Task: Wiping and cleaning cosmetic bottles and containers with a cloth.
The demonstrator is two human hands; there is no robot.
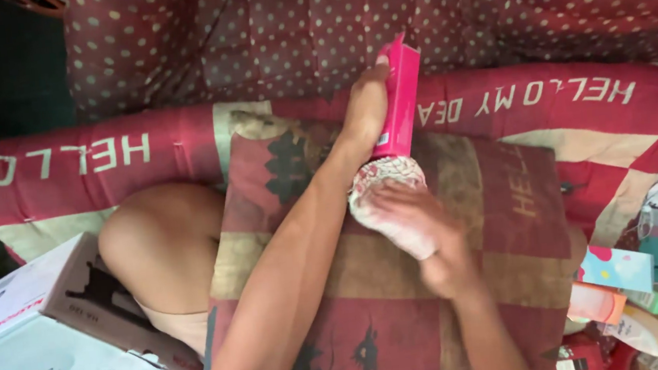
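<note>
My left hand point(364, 109) grips a flat pink box point(399, 98) and holds it upright over a patterned red and tan pillow point(501, 217) on my lap. My right hand point(422, 232) presses a white patterned cloth point(385, 183) against the bottom end of the pink box. The cloth wraps under my right fingers. Motion blur softens the right hand.
A white and brown cardboard appliance box point(46, 341) lies at the lower left beside my bare knee point(157, 242). A long red bolster with white lettering point(101, 159) lies behind the pillow. Small bottles and packages point(622, 301) crowd the lower right. A dotted red quilt point(330, 24) covers the back.
</note>
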